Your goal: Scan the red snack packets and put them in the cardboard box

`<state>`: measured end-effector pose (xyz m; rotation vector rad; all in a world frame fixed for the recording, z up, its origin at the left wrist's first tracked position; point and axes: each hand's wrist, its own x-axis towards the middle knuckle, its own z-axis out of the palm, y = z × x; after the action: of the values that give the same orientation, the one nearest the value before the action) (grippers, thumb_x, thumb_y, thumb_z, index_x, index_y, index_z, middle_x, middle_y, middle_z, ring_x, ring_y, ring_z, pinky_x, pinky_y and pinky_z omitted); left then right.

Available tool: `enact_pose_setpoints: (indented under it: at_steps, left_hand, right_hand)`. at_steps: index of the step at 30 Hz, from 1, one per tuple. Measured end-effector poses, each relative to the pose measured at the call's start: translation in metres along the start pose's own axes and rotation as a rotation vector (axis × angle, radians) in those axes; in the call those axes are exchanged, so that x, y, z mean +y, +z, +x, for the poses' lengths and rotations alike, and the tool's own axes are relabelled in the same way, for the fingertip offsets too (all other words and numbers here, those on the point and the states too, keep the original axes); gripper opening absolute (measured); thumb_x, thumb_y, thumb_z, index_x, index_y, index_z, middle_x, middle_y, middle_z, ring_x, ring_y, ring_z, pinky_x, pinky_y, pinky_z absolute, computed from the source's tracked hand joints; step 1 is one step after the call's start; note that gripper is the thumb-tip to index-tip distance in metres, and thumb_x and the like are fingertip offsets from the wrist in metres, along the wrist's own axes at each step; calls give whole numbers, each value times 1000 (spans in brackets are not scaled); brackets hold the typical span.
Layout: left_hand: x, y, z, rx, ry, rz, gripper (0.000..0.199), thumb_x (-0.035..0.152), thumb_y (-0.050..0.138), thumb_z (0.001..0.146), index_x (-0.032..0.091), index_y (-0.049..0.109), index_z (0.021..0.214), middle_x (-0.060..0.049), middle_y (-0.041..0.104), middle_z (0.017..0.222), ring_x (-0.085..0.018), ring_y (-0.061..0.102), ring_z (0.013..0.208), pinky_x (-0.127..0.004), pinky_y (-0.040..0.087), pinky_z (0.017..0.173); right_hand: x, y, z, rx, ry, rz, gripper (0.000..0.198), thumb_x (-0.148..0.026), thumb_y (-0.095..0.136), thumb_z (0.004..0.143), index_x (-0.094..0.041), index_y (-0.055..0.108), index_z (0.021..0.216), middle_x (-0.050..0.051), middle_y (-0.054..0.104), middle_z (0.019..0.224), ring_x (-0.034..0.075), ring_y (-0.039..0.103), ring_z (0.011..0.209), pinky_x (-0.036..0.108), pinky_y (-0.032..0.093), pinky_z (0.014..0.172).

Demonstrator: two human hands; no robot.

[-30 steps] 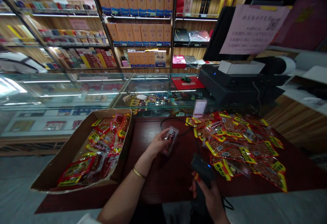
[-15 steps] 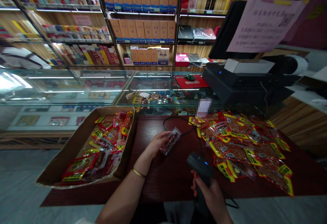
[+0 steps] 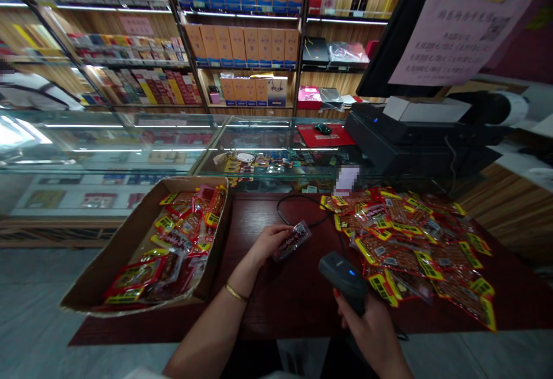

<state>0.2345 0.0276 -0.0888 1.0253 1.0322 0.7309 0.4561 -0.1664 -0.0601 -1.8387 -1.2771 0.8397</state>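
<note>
My left hand (image 3: 270, 242) grips a small clear-and-dark snack packet (image 3: 294, 241) just above the dark red table, its fingers closed on the packet's left side. My right hand (image 3: 369, 324) is wrapped round the handle of a black barcode scanner (image 3: 343, 278) with a blue light on top. The scanner's head points up and left, toward the packet but apart from it. Left of my left arm stands a cardboard box (image 3: 108, 258) holding several red and yellow snack packets. To the right lies a heap of similar packets (image 3: 401, 246).
A black cable (image 3: 279, 209) curls across the table (image 3: 250, 218). Behind it runs a glass display counter (image 3: 173, 137) with a red mat (image 3: 306, 137) and a mouse. At the right stand a monitor (image 3: 393, 50) and a black machine (image 3: 380, 137). A person (image 3: 38, 94) is at the far left.
My right hand has moved the scanner slightly right, and its head has turned. The packet in my left hand has tilted and shifted a little right.
</note>
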Motion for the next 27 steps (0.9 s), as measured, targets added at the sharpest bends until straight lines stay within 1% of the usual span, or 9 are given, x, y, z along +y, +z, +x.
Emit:
enact_pose_setpoints:
  at_steps: [5,9,14,16,18,20,22,25,27]
  left_hand:
    - [5,3,-3,-6,12,25,29,27,79,73,13,85,97,-6,81,81,-16,66,68,-25,45,65]
    - [6,4,-3,2,-1,29,28,27,77,74,15,84,99,-5,81,82,-16,66,66,-25,46,66]
    - [7,4,-3,-30,-6,33,34,29,78,73,15,83,103,-7,81,91,-18,68,73,-27,48,70]
    - [7,4,-3,-48,-2,25,40,26,77,70,16,81,109,-6,81,92,-18,69,74,-27,48,71]
    - [7,3,-3,-52,-3,13,45,23,75,70,17,78,114,-5,80,92,-18,68,74,-27,48,70]
    - [6,2,-3,-37,5,-12,44,21,75,69,18,77,113,-4,80,93,-17,68,72,-26,48,68]
    - [6,5,-3,-9,14,-69,41,20,79,67,17,76,107,-4,80,94,-16,68,71,-24,47,65]
    - [10,20,2,43,-7,-200,38,23,85,65,16,74,100,-4,79,88,-14,67,67,-23,48,63]
    - [17,43,9,34,-24,-239,34,24,86,67,16,73,97,-4,78,83,-13,66,64,-23,49,62]
  right_hand:
    - [-1,-8,2,26,6,-25,51,-74,59,86,-25,69,73,4,69,52,26,70,54,33,52,58]
    - [-5,-11,2,66,-5,-20,48,-71,60,87,-25,70,77,3,70,54,25,69,52,33,53,59]
    - [-3,-7,4,96,17,10,49,-72,63,84,-24,71,74,3,69,54,25,69,55,33,53,62]
    - [-1,-1,7,89,62,119,53,-74,64,83,-23,71,74,3,68,55,23,67,55,32,52,59]
    - [5,9,10,39,113,307,57,-76,66,81,-20,73,80,2,67,57,21,64,51,31,51,55]
    - [12,19,13,-32,150,508,60,-75,70,79,-16,74,89,0,65,57,17,60,46,29,51,53]
    - [21,27,14,-67,162,661,60,-72,75,78,-15,74,94,-2,63,56,14,57,43,28,51,52]
    - [33,33,12,-66,166,800,58,-69,80,75,-15,73,96,-3,62,56,13,58,42,25,48,47]
    - [38,33,11,-52,176,855,58,-69,81,74,-16,73,95,-2,63,55,15,61,44,24,47,45]
